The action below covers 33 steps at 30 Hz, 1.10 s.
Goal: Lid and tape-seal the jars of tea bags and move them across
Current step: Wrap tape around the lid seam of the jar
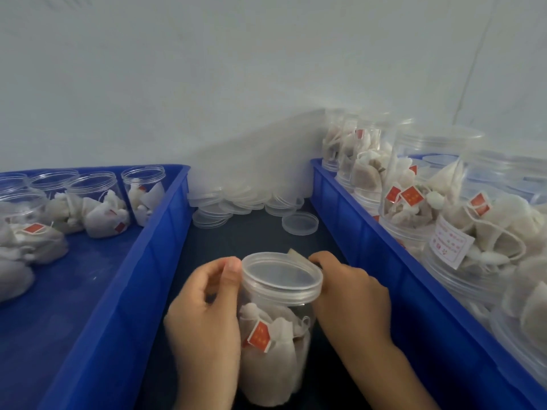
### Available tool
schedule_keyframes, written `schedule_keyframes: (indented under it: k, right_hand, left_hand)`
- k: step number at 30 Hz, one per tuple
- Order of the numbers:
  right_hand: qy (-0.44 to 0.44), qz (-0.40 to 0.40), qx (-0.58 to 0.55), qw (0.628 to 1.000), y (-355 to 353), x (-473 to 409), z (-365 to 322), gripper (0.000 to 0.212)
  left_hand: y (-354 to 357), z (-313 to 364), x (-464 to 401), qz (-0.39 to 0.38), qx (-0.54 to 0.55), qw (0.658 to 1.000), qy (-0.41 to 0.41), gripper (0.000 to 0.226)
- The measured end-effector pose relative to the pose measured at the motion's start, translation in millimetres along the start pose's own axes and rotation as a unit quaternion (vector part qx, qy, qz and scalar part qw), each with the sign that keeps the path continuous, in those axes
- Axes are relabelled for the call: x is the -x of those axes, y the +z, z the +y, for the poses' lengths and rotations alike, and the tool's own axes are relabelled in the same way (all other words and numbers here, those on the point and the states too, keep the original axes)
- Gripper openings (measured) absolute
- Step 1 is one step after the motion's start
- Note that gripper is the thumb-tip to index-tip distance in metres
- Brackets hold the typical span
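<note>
A lidded jar (275, 329) is being gripped by both hands (204, 321) (352, 294) and taped, while open jars (97, 202) are left waiting.

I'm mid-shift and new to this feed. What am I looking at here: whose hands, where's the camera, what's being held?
One picture, from a camera worn on a person's head, looking down at bare hands; no machine. The left hand grips a clear jar of tea bags by its side. The right hand holds at the lid, apparently pressing a strip of tape there. Left blue tray: open jars. Right blue tray: lidded jars. Spare lids lie between them.
</note>
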State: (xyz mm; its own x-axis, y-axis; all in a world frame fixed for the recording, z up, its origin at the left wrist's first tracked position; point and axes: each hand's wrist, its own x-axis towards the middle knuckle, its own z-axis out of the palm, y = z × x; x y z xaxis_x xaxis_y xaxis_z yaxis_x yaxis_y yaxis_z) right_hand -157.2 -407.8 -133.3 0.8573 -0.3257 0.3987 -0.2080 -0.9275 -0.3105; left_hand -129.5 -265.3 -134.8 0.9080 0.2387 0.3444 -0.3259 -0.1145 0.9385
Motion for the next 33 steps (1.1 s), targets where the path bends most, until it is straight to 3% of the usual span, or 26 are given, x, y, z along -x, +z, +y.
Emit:
schedule_keyframes:
  k: [4, 6, 8, 12, 15, 17, 20, 25, 33]
  right_hand:
    - [0.010, 0.006, -0.003, 1.000, -1.7, -0.6, 2.3, 0.008]
    - [0.011, 0.004, -0.016, 1.000, -2.1, -1.5, 2.7, 0.022]
    - [0.015, -0.017, -0.068, 0.997, -2.7, -0.1, -0.4, 0.046]
    - [0.010, -0.050, -0.159, 0.986, 0.0, -4.6, 2.3, 0.036]
    - [-0.011, -0.105, -0.235, 0.966, -3.0, -9.4, 5.5, 0.033]
    - [-0.043, -0.106, -0.209, 0.971, -3.4, -8.7, 4.1, 0.027]
    - [-0.082, -0.032, -0.112, 0.990, -1.9, -6.4, 7.3, 0.027]
    - [-0.047, 0.049, -0.096, 0.993, -4.3, -10.3, 23.8, 0.029]
    - [-0.023, -0.021, -0.095, 0.995, -0.2, -13.9, 24.9, 0.021]
  left_hand:
    - [5.9, -1.3, 20.3, -0.009, -0.045, 0.997, 0.055, 0.058]
    - [9.0, -1.0, 25.3, -0.063, -0.106, 0.991, 0.059, 0.096]
    - [13.4, -2.9, 26.3, -0.104, -0.127, 0.986, 0.008, 0.131]
    - [13.1, -9.9, 17.3, -0.086, -0.044, 0.995, -0.021, 0.105]
    - [8.0, -16.6, 2.1, -0.081, 0.009, 0.996, -0.029, 0.101]
    - [3.8, -18.2, -6.2, -0.092, 0.041, 0.994, -0.039, 0.097]
    - [0.3, -19.3, -11.6, -0.112, 0.066, 0.990, -0.051, 0.084]
    - [0.3, -12.2, -8.3, -0.188, 0.139, 0.968, -0.086, 0.082]
    - [-5.6, -4.7, -5.0, -0.291, 0.186, 0.934, -0.089, 0.082]
